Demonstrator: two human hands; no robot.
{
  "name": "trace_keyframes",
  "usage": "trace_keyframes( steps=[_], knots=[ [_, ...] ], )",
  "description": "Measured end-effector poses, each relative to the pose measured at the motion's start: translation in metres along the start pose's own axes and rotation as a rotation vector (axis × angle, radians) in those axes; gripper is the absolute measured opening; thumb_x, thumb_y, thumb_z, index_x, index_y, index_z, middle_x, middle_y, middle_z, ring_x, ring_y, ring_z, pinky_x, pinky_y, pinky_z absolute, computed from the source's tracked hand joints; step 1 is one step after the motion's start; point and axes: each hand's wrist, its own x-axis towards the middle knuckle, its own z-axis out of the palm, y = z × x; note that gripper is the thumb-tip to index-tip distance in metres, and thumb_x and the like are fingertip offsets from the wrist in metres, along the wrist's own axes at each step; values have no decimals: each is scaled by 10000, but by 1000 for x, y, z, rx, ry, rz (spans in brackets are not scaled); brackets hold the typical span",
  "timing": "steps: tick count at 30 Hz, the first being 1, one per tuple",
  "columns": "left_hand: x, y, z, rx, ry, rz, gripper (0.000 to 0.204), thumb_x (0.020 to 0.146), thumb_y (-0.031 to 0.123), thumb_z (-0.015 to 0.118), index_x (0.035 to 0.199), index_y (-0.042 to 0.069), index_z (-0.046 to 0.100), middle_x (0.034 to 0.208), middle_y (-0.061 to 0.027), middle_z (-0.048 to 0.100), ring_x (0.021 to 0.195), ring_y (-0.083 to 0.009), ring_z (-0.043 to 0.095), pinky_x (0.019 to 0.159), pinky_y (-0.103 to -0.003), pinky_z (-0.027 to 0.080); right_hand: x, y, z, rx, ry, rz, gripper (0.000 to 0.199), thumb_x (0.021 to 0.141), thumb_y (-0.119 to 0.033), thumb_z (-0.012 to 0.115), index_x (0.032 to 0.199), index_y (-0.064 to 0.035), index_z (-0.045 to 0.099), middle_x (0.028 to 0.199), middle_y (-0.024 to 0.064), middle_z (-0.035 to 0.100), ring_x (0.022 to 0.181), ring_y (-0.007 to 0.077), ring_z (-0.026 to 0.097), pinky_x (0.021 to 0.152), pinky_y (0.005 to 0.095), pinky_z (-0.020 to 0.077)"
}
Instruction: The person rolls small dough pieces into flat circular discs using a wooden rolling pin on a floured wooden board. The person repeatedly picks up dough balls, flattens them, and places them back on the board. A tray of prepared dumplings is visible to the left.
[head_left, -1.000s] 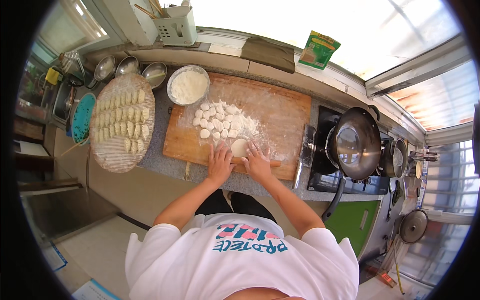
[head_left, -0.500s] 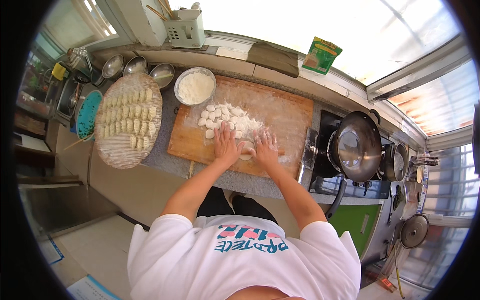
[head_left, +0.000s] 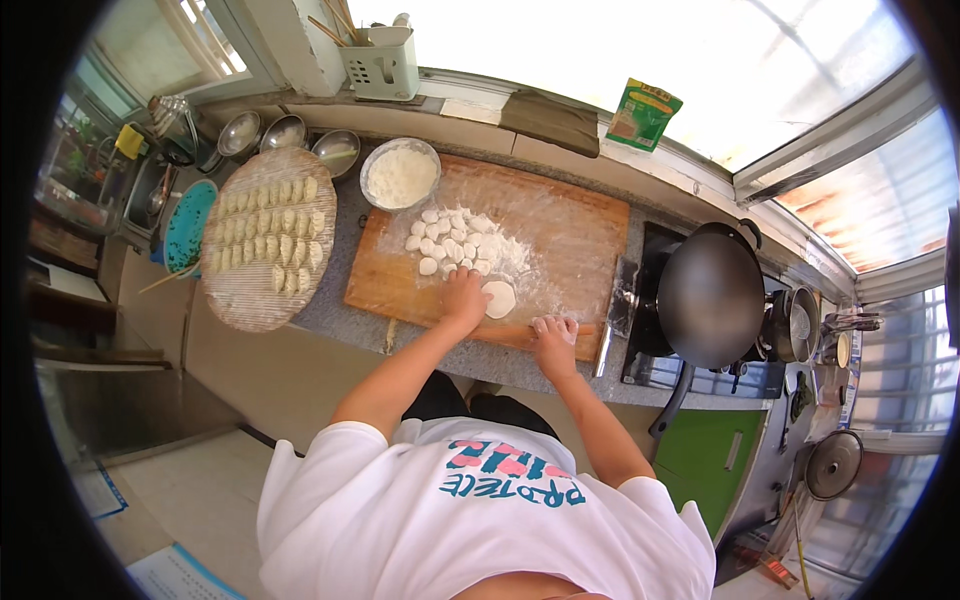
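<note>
On a floured wooden board point(head_left: 590, 215), my left hand point(head_left: 463, 300) has its fingers curled at the left edge of a flat round dough wrapper point(head_left: 499, 299), thumb on its rim. My right hand point(head_left: 553, 340) is closed over a wooden rolling pin point(head_left: 588, 333) near the board's front edge; the hand hides part of the pin. Just beyond my left hand lie several small dough pieces point(head_left: 457, 232), dusted with loose flour.
Left of the board, a round tray point(head_left: 215, 290) bears rows of dumplings. A bowl of flour point(head_left: 400, 173) stands at the board's far left corner. A cleaver point(head_left: 622, 290) lies by the right edge, beside the stove with a black wok point(head_left: 710, 295). A teal basin point(head_left: 190, 225) sits far left.
Both hands lay flat with fingers spread around the dough. My right hand has moved nearer and closed over the rolling pin; my left fingers have curled at the wrapper, now in plain sight.
</note>
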Motion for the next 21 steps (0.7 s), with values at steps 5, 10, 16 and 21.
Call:
trace_keyframes(
  steps=[5, 10, 16, 21],
  knots=[
    [-4, 21, 15, 23, 19, -34, 266, 767, 210, 809, 985, 115, 690, 1131, -76, 590, 1155, -297, 535, 913, -432, 492, -6, 3, 1, 14, 1, 39, 357, 763, -120, 759, 1094, -113, 626, 1042, 85, 638, 1085, 295, 591, 1001, 505, 367],
    [-2, 20, 29, -168, 105, -79, 241, 743, 89, 814, 923, 96, 654, 1089, -109, 618, 1090, -332, 582, 884, -445, 489, -9, 1, -1, 49, 23, 39, 360, 763, -113, 758, 1097, -119, 626, 1029, 83, 635, 1064, 298, 590, 1000, 517, 365],
    [4, 10, 39, -349, 99, -218, 228, 767, 23, 771, 974, 45, 678, 923, -133, 687, 874, -328, 671, 783, -429, 530, -3, 1, 1, 31, 4, 16, 364, 751, -105, 765, 1088, -126, 631, 1021, 85, 625, 1038, 303, 585, 1002, 512, 365],
    [-3, 5, 30, -441, 6, -62, 130, 820, 18, 709, 946, 45, 727, 868, -151, 712, 875, -338, 688, 775, -447, 540, -3, 1, 0, 38, -46, 40, 379, 739, -105, 774, 1094, -130, 645, 1040, 91, 624, 1080, 301, 581, 1004, 505, 360]
  ],
)
